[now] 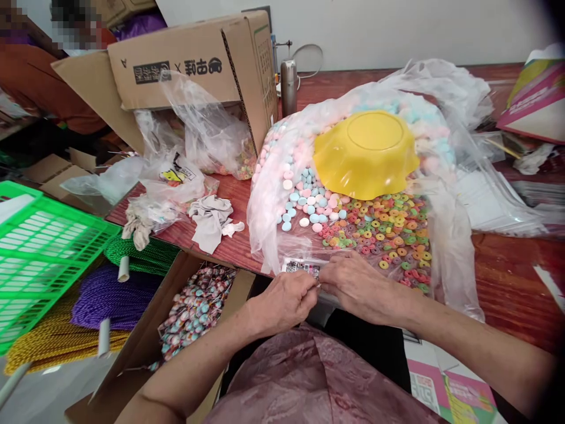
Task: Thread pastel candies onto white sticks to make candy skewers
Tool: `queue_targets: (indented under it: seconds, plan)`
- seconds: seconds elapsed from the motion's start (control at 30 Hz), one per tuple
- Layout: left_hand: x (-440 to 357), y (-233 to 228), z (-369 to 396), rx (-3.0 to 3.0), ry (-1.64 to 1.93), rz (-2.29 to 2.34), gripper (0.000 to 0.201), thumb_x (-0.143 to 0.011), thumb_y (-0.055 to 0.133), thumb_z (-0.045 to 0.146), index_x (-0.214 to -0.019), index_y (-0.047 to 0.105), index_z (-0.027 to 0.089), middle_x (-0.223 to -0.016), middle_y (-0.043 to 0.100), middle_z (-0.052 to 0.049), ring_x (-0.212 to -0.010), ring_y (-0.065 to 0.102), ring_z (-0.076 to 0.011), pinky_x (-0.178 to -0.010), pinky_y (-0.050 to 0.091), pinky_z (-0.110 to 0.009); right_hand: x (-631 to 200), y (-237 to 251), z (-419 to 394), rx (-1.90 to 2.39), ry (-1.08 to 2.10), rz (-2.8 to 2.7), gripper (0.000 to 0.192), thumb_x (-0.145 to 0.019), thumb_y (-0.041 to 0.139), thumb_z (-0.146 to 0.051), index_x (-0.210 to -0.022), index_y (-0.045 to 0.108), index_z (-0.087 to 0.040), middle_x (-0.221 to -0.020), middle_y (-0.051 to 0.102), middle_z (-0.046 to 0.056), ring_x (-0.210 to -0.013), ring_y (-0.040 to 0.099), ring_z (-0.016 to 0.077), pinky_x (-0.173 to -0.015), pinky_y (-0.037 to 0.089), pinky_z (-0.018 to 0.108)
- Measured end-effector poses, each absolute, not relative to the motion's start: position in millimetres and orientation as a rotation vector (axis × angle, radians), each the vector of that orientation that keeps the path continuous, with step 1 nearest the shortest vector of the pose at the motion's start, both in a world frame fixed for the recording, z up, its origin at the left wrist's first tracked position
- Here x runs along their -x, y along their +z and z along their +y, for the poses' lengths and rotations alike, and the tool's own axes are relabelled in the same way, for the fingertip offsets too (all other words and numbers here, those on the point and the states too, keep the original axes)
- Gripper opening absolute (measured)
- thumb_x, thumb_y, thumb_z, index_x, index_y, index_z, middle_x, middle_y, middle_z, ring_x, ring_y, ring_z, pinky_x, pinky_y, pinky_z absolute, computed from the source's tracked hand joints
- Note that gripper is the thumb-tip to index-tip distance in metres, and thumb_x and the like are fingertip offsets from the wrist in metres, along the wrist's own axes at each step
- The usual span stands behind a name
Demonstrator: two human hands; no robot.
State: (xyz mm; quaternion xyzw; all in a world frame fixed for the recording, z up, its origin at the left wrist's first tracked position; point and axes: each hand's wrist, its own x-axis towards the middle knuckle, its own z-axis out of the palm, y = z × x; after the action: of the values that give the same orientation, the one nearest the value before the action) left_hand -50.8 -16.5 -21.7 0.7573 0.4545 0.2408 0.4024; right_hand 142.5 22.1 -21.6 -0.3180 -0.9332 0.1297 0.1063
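I see small packet (302,268) pinched between both hands | left hand (282,303) fingers closed on its near edge | right hand (359,285) equally near, pinching right end | long axis left-right | candy bag (445,247) just beyond fingertips

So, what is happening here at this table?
A person seated at the table edge holds a small clear packet between both hands: the left hand and the right hand pinch it together. Just behind the hands lies a big open plastic bag with colourful candy rings and pastel round candies. A yellow bowl sits upside down on them. A carton of wrapped sweets stands on the left.
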Motion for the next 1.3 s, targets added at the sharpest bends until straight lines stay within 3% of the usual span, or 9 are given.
queue_targets:
  seconds: [0.2, 0.37, 0.5, 0.7, 0.83, 0.93, 1.03, 1.1, 1.3]
  plan:
    - [49, -26, -6, -0.944, 0.547, 0.95, 0.026, -0.078, 0.06, 0.037, -0.065, 0.059, 0.015, -0.059, 0.057, 0.0, -0.043, 0.049, -0.0081, -0.045, 0.036, -0.02, -157, 1, 17, 0.696, 0.074, -2.652, 0.042, -0.086, 0.05, -0.006, -0.121, 0.061, -0.026, -0.127, 0.065, 0.007, -0.119, 0.053, 0.0318, -0.098, 0.026, 0.056]
    - [39, -32, -12, -0.67, 0.332, 0.751, 0.03, -0.069, 0.072, 0.04, -0.066, 0.061, 0.012, -0.059, 0.063, -0.004, -0.038, 0.052, -0.0101, -0.036, 0.036, -0.019, -180, 0, 5, 0.444, -0.018, -2.679, 0.021, -0.096, 0.048, -0.014, -0.101, 0.066, -0.022, -0.098, 0.071, 0.002, -0.108, 0.057, 0.0236, -0.102, 0.028, 0.054]
    - [28, -31, -12, -0.965, 0.262, 0.848, 0.033, -0.081, 0.068, 0.045, -0.078, 0.068, 0.012, -0.067, 0.063, -0.002, -0.05, 0.053, -0.0092, -0.051, 0.043, -0.02, -196, -5, 1, 0.562, 0.105, -2.833, 0.014, -0.091, 0.052, -0.014, -0.084, 0.063, -0.018, -0.08, 0.067, 0.001, -0.087, 0.054, 0.02, -0.09, 0.033, 0.049]
    - [0, -24, -13, -1.733, 0.426, 0.929, 0.031, -0.092, 0.056, 0.038, -0.079, 0.075, 0.016, -0.07, 0.063, -0.003, -0.068, 0.051, -0.0144, -0.065, 0.039, -0.024, -202, -11, -9, 1.029, 0.431, -2.817, 0.006, -0.084, 0.055, -0.016, -0.082, 0.061, -0.017, -0.081, 0.067, 0.003, -0.083, 0.05, 0.0188, -0.088, 0.031, 0.043]
    - [-5, -28, -14, -1.805, 0.519, 0.982, 0.038, -0.095, 0.051, 0.035, -0.068, 0.071, 0.017, -0.061, 0.057, -0.002, -0.06, 0.048, -0.0134, -0.059, 0.036, -0.024, -221, -1, -20, 1.117, 0.308, -2.562, 0.013, -0.086, 0.051, -0.012, -0.09, 0.062, -0.018, -0.089, 0.068, 0.005, -0.089, 0.054, 0.0203, -0.087, 0.034, 0.042]
    - [1, -32, -15, -1.635, 0.567, 1.046, 0.034, -0.091, 0.059, 0.038, -0.068, 0.073, 0.017, -0.061, 0.056, -0.003, -0.058, 0.052, -0.0135, -0.057, 0.039, -0.023, -269, 3, -16, 1.199, 0.134, -2.105, 0.024, -0.088, 0.048, -0.01, -0.103, 0.064, -0.021, -0.1, 0.07, 0.006, -0.098, 0.058, 0.0209, -0.086, 0.038, 0.039]
    - [6, -34, -20, -1.295, 0.65, 1.14, 0.028, -0.08, 0.072, 0.042, -0.068, 0.075, 0.016, -0.066, 0.062, -0.003, -0.056, 0.056, -0.0132, -0.056, 0.042, -0.024, -326, -8, 5, 1.555, 0.022, -1.807, 0.02, -0.093, 0.05, -0.02, -0.096, 0.07, -0.022, -0.094, 0.071, 0.006, -0.089, 0.06, 0.0208, -0.081, 0.043, 0.036]
    - [6, -33, -24, -1.055, 0.716, 1.175, 0.026, -0.072, 0.08, 0.043, -0.069, 0.077, 0.017, -0.071, 0.067, -0.004, -0.054, 0.058, -0.0133, -0.056, 0.044, -0.026, -353, -21, 24, 1.954, 0.031, -1.859, 0.025, -0.094, 0.048, -0.021, -0.093, 0.073, -0.021, -0.094, 0.071, 0.007, -0.089, 0.06, 0.0214, -0.081, 0.042, 0.035]
    - [-2, -29, -38, -0.675, 0.904, 1.197, 0.03, -0.057, 0.091, 0.039, -0.076, 0.079, 0.018, -0.077, 0.075, -0.007, -0.061, 0.068, -0.0182, -0.068, 0.051, -0.031, -359, -48, 63, 2.112, 0.124, -2.087, 0.026, -0.091, 0.05, -0.018, -0.094, 0.076, -0.02, -0.092, 0.067, 0.01, -0.092, 0.058, 0.0239, -0.076, 0.038, 0.034]
